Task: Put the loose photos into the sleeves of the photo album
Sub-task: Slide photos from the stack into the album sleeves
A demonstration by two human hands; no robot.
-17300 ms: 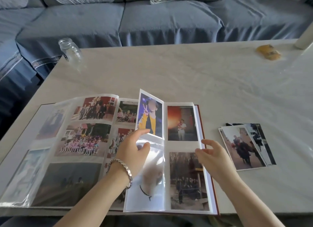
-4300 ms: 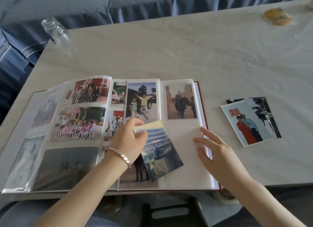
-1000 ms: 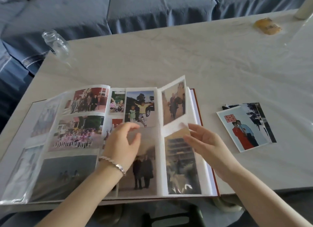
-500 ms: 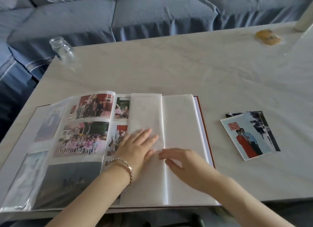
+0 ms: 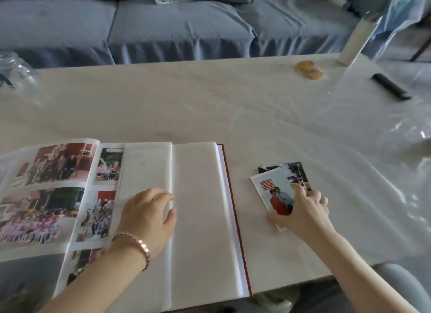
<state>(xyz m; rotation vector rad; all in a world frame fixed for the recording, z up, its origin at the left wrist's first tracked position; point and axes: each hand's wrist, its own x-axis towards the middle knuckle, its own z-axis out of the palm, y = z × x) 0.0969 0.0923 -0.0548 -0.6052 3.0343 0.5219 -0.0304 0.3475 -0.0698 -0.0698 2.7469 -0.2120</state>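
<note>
The photo album (image 5: pixel 198 219) lies open at the table's near edge. Its left pages hold filled sleeves, and the two middle pages show blank white sleeves. My left hand (image 5: pixel 149 217), with a bracelet on the wrist, rests on the blank page beside the centre fold. To the right of the album is a small stack of loose photos (image 5: pixel 272 189). The top one shows two people under a red symbol. My right hand (image 5: pixel 307 212) is on the stack, its thumb at the top photo's near corner and its fingers curled over the right edge.
A glass jar (image 5: pixel 16 72) stands at the far left. A yellow object (image 5: pixel 309 70), a white cylinder (image 5: pixel 356 42) and a black stick (image 5: pixel 389 86) are at the far right. Crinkled clear film (image 5: pixel 408 135) covers the table's right side. A blue sofa (image 5: pixel 175 27) runs behind.
My right hand left the album page and moved right onto the photo stack. My left hand stays on the freshly turned blank page.
</note>
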